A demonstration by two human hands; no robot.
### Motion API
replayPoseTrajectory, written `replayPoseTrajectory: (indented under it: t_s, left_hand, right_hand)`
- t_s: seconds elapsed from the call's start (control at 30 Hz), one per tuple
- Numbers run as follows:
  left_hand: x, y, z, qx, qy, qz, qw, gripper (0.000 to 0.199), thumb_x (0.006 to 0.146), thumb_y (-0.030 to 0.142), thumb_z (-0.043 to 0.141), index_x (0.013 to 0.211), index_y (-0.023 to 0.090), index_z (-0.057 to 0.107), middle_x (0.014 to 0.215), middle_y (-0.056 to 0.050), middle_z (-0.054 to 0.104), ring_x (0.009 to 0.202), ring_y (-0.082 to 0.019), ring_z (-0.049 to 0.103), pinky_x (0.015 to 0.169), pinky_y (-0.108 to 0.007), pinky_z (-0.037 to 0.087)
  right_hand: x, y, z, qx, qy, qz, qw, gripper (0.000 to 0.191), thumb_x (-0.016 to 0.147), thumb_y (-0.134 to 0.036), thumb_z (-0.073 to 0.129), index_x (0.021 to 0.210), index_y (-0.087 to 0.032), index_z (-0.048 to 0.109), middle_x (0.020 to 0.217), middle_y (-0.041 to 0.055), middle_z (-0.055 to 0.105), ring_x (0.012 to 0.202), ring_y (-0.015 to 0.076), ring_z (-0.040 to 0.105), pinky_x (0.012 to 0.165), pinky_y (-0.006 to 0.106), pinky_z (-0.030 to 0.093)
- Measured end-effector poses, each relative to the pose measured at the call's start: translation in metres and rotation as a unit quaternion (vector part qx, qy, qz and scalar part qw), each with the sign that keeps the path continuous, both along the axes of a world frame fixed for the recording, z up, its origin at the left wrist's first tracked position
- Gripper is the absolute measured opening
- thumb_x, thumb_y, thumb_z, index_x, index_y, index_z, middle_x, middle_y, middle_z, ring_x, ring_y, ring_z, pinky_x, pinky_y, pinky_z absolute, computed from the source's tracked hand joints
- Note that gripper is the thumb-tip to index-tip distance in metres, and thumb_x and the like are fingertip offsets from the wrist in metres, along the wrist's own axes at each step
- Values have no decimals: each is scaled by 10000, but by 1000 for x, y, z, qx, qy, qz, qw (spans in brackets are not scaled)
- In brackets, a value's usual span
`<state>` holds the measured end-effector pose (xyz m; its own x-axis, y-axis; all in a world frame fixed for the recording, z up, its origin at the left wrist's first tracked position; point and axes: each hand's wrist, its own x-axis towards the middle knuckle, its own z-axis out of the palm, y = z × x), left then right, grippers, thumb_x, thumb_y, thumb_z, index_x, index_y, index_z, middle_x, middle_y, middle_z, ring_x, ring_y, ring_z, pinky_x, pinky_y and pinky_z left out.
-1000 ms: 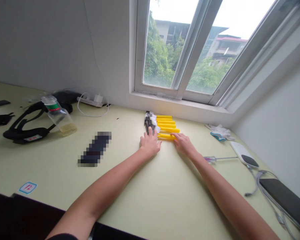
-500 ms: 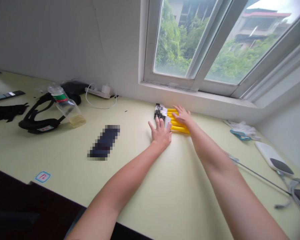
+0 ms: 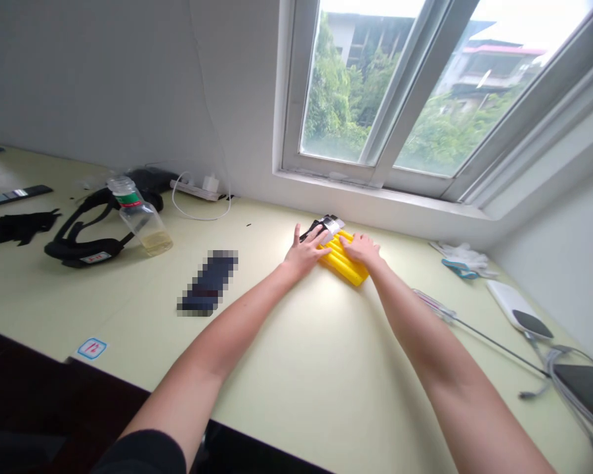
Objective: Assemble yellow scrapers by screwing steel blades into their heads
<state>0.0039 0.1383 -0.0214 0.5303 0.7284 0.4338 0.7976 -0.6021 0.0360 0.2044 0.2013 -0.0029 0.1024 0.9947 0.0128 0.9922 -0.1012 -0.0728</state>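
A flat bundle of yellow-handled tools (image 3: pixel 343 266) with black and silver ends lies slantwise on the table, below the window; their exact kind is too small to tell. My left hand (image 3: pixel 302 255) is at the black and silver end, some fingers over the bundle and one finger sticking up apart. The right hand (image 3: pixel 363 250) closes over the far right side of the yellow handles, thumb on top. Between them the hands grip the bundle, and my fingers hide parts of it.
Left of the bundle lies a dark pixelated object (image 3: pixel 208 283). Farther left are a tilted plastic bottle (image 3: pixel 145 220), a black headset (image 3: pixel 82 253) and a power strip (image 3: pixel 197 189). At right are white gloves (image 3: pixel 467 260), a screwdriver (image 3: pixel 435 305), a white device (image 3: pixel 511 306) and cables (image 3: pixel 556 368).
The bundle has turned, its yellow handles swinging toward me and its black and silver ends toward the window. My right hand has come lower and my left has shifted slightly left. The camera view moved slightly.
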Motion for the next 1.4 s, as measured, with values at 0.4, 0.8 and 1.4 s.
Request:
replayPoseTrajectory:
  t_s: [0.4, 0.8, 1.4]
  left_hand:
    - [-32, -10, -7, -59, -76, 86, 992, 450, 938, 186, 428, 1365, 222, 568, 1186, -86, 633, 1025, -204, 634, 914, -312, 516]
    - [-13, -69, -14, -85, -20, -11, 996, 580, 888, 565, 549, 1429, 363, 496, 1539, -66, 381, 1447, -396, 237, 1162, -573, 269]
    - [-11, -11, -13, -41, -119, 12, 992, 525, 981, 461, 409, 1466, 261, 437, 1563, -97, 348, 1471, -286, 244, 1179, -547, 217]
  right_hand:
    - [-26, -104, -1, 33, 67, 3, 997, 650, 930, -584, 298, 1271, -101, 568, 1265, 227, 574, 1145, 335, 541, 923, 458, 424]
    - [-17, -118, -38, 126, 129, 151, 972, 506, 982, -391, 314, 1431, -256, 506, 1513, 68, 451, 1456, 290, 277, 1137, 478, 266]
    - [-2, -80, -37, 200, 206, 46, 957, 500, 1027, -337, 208, 1381, -183, 525, 1445, 88, 524, 1359, 187, 434, 1137, 365, 319]
